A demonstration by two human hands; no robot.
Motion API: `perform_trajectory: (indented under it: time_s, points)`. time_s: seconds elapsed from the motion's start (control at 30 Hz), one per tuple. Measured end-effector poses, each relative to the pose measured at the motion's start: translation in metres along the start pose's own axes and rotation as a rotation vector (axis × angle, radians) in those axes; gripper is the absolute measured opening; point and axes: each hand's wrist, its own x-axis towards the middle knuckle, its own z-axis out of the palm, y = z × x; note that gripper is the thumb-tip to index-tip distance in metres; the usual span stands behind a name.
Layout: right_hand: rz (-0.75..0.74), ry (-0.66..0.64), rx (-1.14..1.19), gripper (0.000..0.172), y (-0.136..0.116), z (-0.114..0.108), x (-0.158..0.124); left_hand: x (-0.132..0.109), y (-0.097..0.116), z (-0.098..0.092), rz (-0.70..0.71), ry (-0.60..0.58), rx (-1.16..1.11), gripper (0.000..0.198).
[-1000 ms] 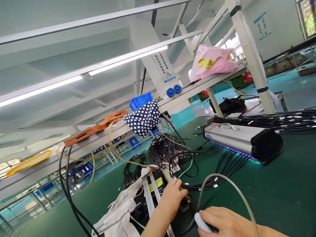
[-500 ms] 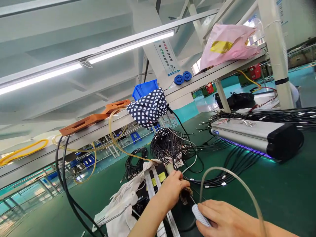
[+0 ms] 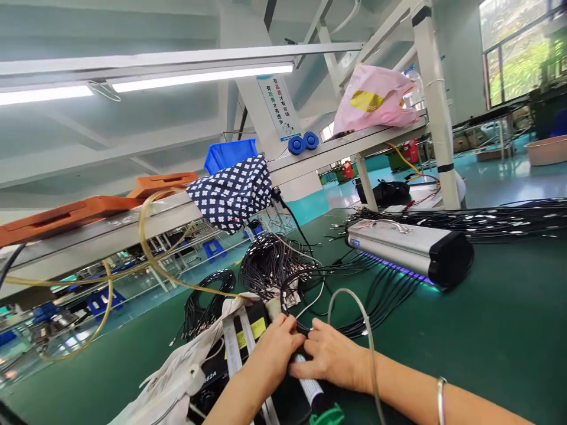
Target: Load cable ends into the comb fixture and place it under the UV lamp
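Observation:
My left hand (image 3: 275,349) is closed, its fingertips curled beside the black cables (image 3: 361,327); what they hold is hidden. Against it, my right hand (image 3: 336,357) is closed too, fingers bent and thumb by the upper end of a white striped tube (image 3: 310,386). The hands hide what is pinched between them. That tube slants below both hands and ends in a black and green cap (image 3: 328,415). A clear hose (image 3: 370,336) arches over my right wrist. Left of my left hand stands a black control box (image 3: 212,370), partly covered by white cloth (image 3: 170,375).
A silver lamp unit (image 3: 394,245) glows violet over cables at the right. Coiled black cable bundles (image 3: 270,260) lie behind the hands on the green table (image 3: 500,336). A rail above carries orange trays (image 3: 71,215), patterned cloth (image 3: 233,192) and a pink bag (image 3: 376,97).
My right hand has moved up and left to meet my left hand, off its earlier grip on the white striped handle. The view has turned and levelled, showing a window at right.

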Motion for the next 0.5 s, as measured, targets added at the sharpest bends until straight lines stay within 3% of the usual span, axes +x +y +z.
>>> perform_trajectory:
  time_s: [0.13,0.27,0.4,0.5]
  points:
    - [0.008,-0.128,0.074,0.034,-0.006,-0.016,-0.006,-0.006,-0.001,0.0,0.003,-0.007,-0.002,0.016]
    - [-0.084,-0.199,0.12,0.046,-0.008,-0.032,-0.02,-0.009,-0.003,0.003,0.022,-0.011,0.013,0.024]
    - [-0.16,-0.213,0.083,0.036,-0.008,-0.023,-0.023,-0.007,-0.001,0.008,0.035,-0.038,0.059,0.022]
    - [-0.214,-0.23,0.067,0.041,-0.008,-0.012,-0.019,-0.008,0.003,0.008,0.044,-0.078,0.091,0.019]
